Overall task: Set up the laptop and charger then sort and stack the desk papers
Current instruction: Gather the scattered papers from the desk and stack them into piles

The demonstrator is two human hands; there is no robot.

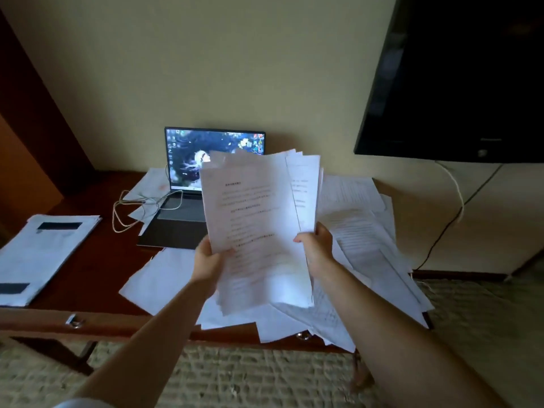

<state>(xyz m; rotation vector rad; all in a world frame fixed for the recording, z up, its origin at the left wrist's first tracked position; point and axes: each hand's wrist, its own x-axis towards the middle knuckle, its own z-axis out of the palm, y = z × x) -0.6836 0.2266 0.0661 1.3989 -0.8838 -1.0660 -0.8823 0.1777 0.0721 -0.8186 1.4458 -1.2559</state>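
I hold a thick bundle of white printed sheets (259, 219) upright above the desk. My left hand (209, 257) grips its left edge and my right hand (316, 245) grips its right edge. Behind the bundle an open laptop (188, 172) stands with its screen lit, partly hidden by the sheets. A pale charger cable (129, 210) lies looped at the laptop's left side. Loose papers (362, 231) are spread over the right and front of the desk. A neat stack of papers (44, 254) lies at the left end.
The dark wooden desk (97, 269) has drawer handles (75, 320) along its front edge. A black wall television (456, 78) hangs at the upper right, with cables (450, 219) trailing down the wall. Woven matting (265, 378) covers the floor.
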